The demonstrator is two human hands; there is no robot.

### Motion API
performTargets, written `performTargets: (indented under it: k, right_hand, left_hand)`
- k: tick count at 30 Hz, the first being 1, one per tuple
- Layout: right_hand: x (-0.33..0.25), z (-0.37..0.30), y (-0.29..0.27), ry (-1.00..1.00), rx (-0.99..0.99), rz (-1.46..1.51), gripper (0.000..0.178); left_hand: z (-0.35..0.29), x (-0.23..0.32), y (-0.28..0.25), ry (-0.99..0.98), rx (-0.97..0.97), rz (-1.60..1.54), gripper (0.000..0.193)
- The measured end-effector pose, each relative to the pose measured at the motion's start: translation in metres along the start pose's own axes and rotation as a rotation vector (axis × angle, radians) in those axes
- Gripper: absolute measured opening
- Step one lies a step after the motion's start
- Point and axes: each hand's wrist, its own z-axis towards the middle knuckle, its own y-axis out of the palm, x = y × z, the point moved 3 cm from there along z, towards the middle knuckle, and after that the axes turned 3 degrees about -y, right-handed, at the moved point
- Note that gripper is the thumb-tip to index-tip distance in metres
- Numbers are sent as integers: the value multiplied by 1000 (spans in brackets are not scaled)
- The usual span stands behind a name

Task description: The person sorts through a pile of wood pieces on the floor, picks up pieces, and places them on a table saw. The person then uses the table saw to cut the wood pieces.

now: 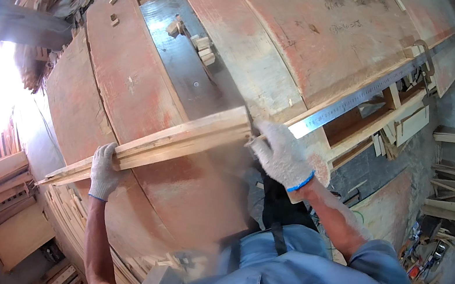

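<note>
Left hand [104, 170]: gloved in white knit, fingers curled shut in a grip, forearm bare and rising straight from the lower edge. Right hand [279, 155]: gloved alike, blue cuff, fingers closed, elbow bent, blue sleeve rolled above it.

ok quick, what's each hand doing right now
Left hand: closed around the bundle of wooden strips, near its far end.
Right hand: gloved, pressed against the near end of the same bundle, fingers partly curled.

My knit cotton gloves [281, 156] grip pale, rough-sawn wooden strips [162, 144]. Table top [131, 80]: worn, matt reddish board. Rule [357, 102]: bright steel.
</note>
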Motion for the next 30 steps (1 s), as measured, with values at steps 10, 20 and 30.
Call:
performTargets:
  k: [10, 20, 30]
  right_hand:
    - [65, 44, -43, -51, 172, -278, 37]
    - [115, 80, -28, 93, 51, -273, 39]
    - [125, 112, -17, 78, 51, -171, 23]
  left_hand:
    - [43, 89, 23, -73, 84, 68, 76]
    - [68, 121, 28, -202, -95, 72, 81]
    - [82, 108, 30, -223, -98, 74, 83]
